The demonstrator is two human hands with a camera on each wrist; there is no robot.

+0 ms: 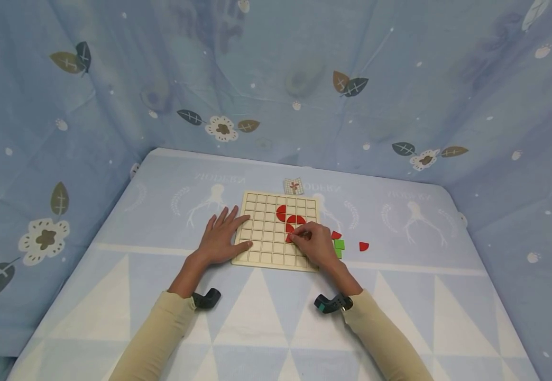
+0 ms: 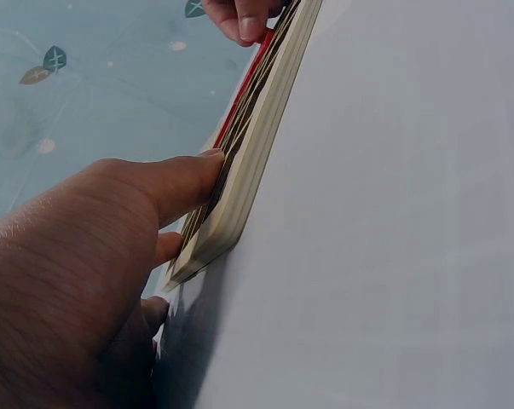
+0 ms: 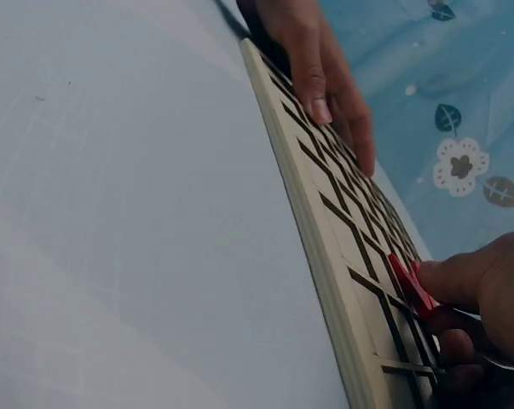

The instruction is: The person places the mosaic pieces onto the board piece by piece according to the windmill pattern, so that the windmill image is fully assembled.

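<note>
Red pc. [image 3: 412, 288] is located at surf. of grid board [image 1: 263, 236], right of centre, just nearer the wearer than the red pcs. [image 1: 282, 213] set in cells. It is pinched btwn thumb and fingertip of R. hand [image 1: 316, 243]; whether it is fully seated can't be told, as the fingers partly cover it. L. hand [image 1: 220, 237] is laid at the board's left edge w/ fingers spread and extended, thumb on the near part of the rim; nothing is gripped by it.

Handling (judged): pc. is taken to be light, thin, stiff; no flex expected, breakage risk low. Face looks smooth, so some slip under fingertips is possible. Hold is best taken by opposite edges, w/ faces left free; a flat pc. in a cell would be harder to lift, there being little edge to catch. Board appears rigid, prob. wood, and light enough to be shifted by a sideways push; steadying by rim is advised.

Loose stock noted right of board, on table [image 1: 419, 259]: green pcs. [image 1: 339, 244], near red wedge [image 1: 336, 235], outlying red wedge [image 1: 364, 246]. Pattern card [image 1: 293, 186] is sited just beyond far edge.
</note>
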